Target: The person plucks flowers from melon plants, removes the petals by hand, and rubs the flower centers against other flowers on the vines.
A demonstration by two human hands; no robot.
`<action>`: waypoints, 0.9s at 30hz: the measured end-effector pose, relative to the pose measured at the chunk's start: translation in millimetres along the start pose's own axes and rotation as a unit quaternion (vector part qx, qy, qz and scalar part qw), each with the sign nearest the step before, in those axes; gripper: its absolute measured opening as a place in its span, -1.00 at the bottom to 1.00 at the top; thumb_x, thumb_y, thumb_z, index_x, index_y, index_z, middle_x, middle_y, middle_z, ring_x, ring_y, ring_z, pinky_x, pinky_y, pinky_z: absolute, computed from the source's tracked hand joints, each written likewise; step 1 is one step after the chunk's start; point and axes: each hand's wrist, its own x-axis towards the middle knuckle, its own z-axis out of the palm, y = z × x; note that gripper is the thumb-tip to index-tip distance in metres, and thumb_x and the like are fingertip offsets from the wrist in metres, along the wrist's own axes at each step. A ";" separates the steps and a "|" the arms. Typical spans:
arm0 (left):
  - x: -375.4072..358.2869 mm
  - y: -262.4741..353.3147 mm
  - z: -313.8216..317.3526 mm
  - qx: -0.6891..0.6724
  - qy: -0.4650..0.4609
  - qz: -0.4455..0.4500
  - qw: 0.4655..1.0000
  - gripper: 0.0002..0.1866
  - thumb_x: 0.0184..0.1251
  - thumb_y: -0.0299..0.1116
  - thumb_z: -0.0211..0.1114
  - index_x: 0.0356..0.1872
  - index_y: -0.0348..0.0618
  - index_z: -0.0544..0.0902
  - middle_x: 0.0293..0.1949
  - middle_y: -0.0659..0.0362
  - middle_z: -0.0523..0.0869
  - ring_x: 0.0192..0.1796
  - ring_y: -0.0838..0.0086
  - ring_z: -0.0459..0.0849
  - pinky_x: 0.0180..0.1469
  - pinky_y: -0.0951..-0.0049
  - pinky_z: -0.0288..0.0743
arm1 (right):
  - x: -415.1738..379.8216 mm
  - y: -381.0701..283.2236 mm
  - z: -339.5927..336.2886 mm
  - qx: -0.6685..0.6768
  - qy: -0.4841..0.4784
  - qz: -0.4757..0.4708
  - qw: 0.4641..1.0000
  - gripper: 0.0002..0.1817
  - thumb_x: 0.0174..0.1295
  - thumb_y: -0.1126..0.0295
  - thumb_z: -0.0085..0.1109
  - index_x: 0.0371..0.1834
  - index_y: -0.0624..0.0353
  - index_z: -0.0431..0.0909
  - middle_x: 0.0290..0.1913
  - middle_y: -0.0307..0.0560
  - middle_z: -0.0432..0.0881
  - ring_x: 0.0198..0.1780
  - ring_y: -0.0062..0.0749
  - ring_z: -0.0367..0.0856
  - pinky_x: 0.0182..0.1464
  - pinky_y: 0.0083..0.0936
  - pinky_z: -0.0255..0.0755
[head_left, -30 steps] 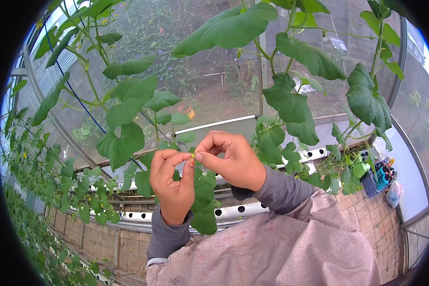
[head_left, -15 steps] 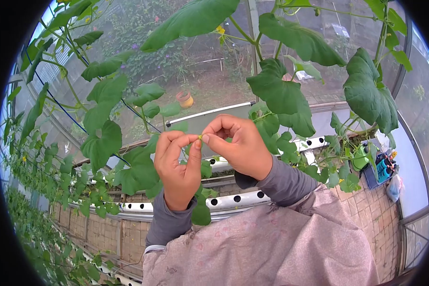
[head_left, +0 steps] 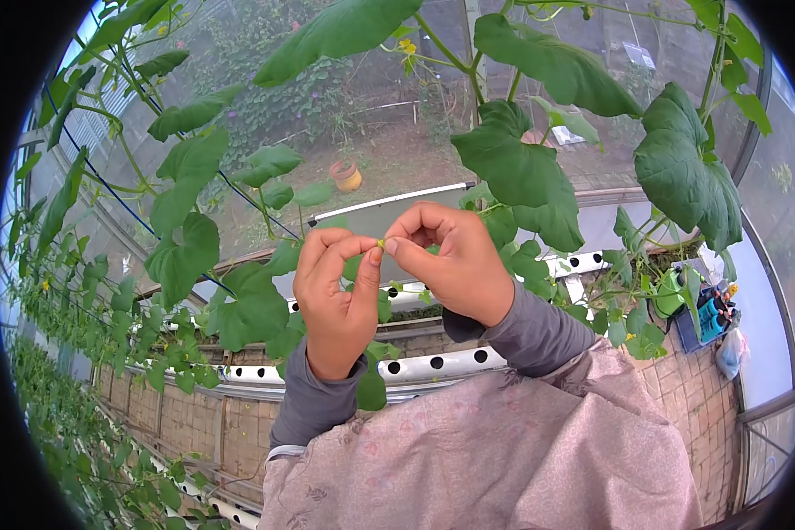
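Observation:
A small yellow-green flower part (head_left: 381,243) sits between the fingertips of both hands, mostly covered by them. My left hand (head_left: 336,296) pinches it from the left with thumb and forefinger. From the right, the thumb and forefinger of my right hand (head_left: 455,265) close on the same bit, so the fingertips of the two hands nearly touch. Behind and around the hands hang broad green leaves of climbing vines, among them a large leaf (head_left: 249,307) on the left and another leaf (head_left: 517,163) at upper right. A yellow flower (head_left: 407,46) is open on a stem above.
White pipes with round holes (head_left: 450,364) run across below the hands. Blue strings (head_left: 115,194) hold vines at left. A blue crate (head_left: 687,331) with bottles stands on the brick floor (head_left: 693,415) at right, beside a plastic bag (head_left: 730,353). Mesh netting (head_left: 344,124) closes the far side.
Both hands have shifted slightly to the right in the view, still pinching the small piece. The vines and background have moved a little as the camera turned.

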 end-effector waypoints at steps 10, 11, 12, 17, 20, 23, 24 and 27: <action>-1.7 -0.2 -9.3 -0.021 -0.007 -0.021 1.000 -0.84 0.07 -0.53 0.41 -0.29 -0.27 0.67 -0.35 0.11 0.53 -0.31 0.38 0.51 -0.26 0.46 0.35 | -1.0 2.1 2.6 -0.031 -0.008 -0.003 0.999 -0.93 0.18 0.50 0.22 -0.36 0.27 0.56 -0.39 -0.30 0.57 -0.35 -0.70 0.46 -0.26 -0.67 0.38; -2.5 -1.6 -10.5 -0.020 -0.006 -0.022 1.000 -0.84 0.07 -0.53 0.41 -0.29 -0.27 0.67 -0.35 0.11 0.53 -0.31 0.38 0.51 -0.26 0.46 0.35 | -1.2 2.3 3.4 -0.031 -0.010 -0.002 0.999 -0.93 0.18 0.50 0.22 -0.36 0.27 0.56 -0.39 -0.30 0.57 -0.35 -0.70 0.46 -0.26 -0.67 0.38; -3.6 -3.8 -11.4 -0.030 -0.010 -0.032 0.999 -0.84 0.06 -0.54 0.42 -0.30 -0.27 0.67 -0.36 0.12 0.54 -0.31 0.39 0.51 -0.26 0.47 0.35 | -1.5 2.3 4.3 -0.040 -0.015 -0.007 0.999 -0.93 0.16 0.50 0.22 -0.37 0.27 0.56 -0.39 -0.29 0.57 -0.35 -0.70 0.46 -0.27 -0.67 0.38; -7.4 -9.9 -15.0 -0.034 -0.012 -0.017 0.999 -0.84 0.04 -0.55 0.41 -0.30 -0.27 0.68 -0.38 0.14 0.53 -0.31 0.41 0.51 -0.28 0.48 0.35 | -1.3 0.9 9.3 -0.064 -0.022 -0.019 0.998 -0.94 0.13 0.52 0.21 -0.41 0.27 0.55 -0.41 -0.27 0.55 -0.37 -0.69 0.47 -0.29 -0.67 0.38; -8.4 -11.8 -18.6 -0.007 -0.013 0.046 0.999 -0.82 0.03 -0.57 0.41 -0.29 -0.28 0.69 -0.37 0.14 0.54 -0.31 0.41 0.52 -0.29 0.48 0.35 | -1.1 2.1 12.5 -0.065 -0.023 -0.026 0.997 -0.94 0.10 0.53 0.22 -0.43 0.28 0.54 -0.42 -0.26 0.55 -0.39 -0.68 0.46 -0.31 -0.67 0.37; -11.1 -6.1 -20.2 -0.046 -0.017 -0.009 0.999 -0.84 0.06 -0.57 0.40 -0.29 -0.28 0.70 -0.38 0.14 0.55 -0.32 0.43 0.52 -0.30 0.49 0.34 | -0.3 3.6 15.8 -0.078 -0.023 -0.039 0.996 -0.94 0.09 0.53 0.22 -0.44 0.28 0.54 -0.42 -0.25 0.54 -0.40 -0.67 0.44 -0.33 -0.66 0.36; -12.1 -5.6 -20.0 -0.048 -0.013 -0.034 0.998 -0.85 0.08 -0.57 0.39 -0.29 -0.28 0.71 -0.39 0.14 0.55 -0.33 0.44 0.52 -0.30 0.49 0.34 | -0.3 4.7 17.3 -0.085 -0.017 -0.048 0.995 -0.94 0.09 0.53 0.22 -0.44 0.28 0.54 -0.43 -0.25 0.54 -0.41 -0.67 0.44 -0.34 -0.66 0.35; -13.8 -6.2 -21.4 -0.053 -0.008 -0.067 0.996 -0.88 0.12 -0.56 0.38 -0.30 -0.29 0.71 -0.41 0.15 0.56 -0.35 0.45 0.51 -0.32 0.50 0.33 | -0.3 5.9 20.3 -0.093 -0.012 -0.058 0.994 -0.94 0.08 0.54 0.21 -0.44 0.29 0.53 -0.44 -0.25 0.53 -0.41 -0.66 0.44 -0.35 -0.66 0.35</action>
